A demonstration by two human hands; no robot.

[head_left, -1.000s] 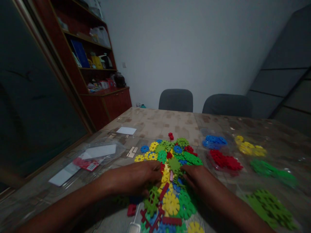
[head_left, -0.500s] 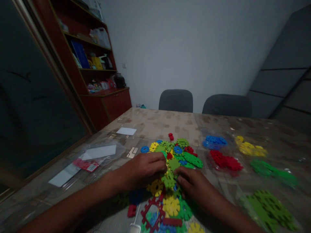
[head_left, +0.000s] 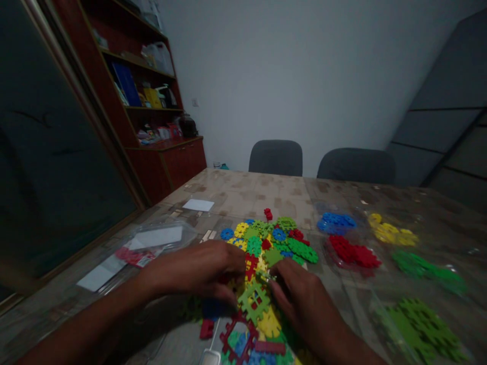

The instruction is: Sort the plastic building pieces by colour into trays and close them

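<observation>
A heap of notched plastic building pieces in several colours lies in front of me. My left hand (head_left: 209,268) hovers low over its left side, thumb and fingers apart, with nothing seen between them. On the right, my right hand (head_left: 304,291) pinches a light green building piece (head_left: 264,275) seen edge-on; fingertips partly hide it. Between the hands rests a lime-green square window piece (head_left: 254,300), on top of yellow pieces (head_left: 270,324). Nearer me are a dark red frame piece (head_left: 224,337) and a red bar piece (head_left: 270,348).
Clear trays on the right hold blue pieces (head_left: 337,222), red pieces (head_left: 353,252), yellow pieces (head_left: 393,234), green pieces (head_left: 429,271) and lime-green squares (head_left: 422,324). Clear packaging (head_left: 163,235) with white cards lies left. Two grey chairs (head_left: 276,157) stand beyond the table.
My left hand has drawn back left and its pinch has parted, baring red and green pieces. My right hand has shifted slightly nearer me. The lime-green window piece now shows fully.
</observation>
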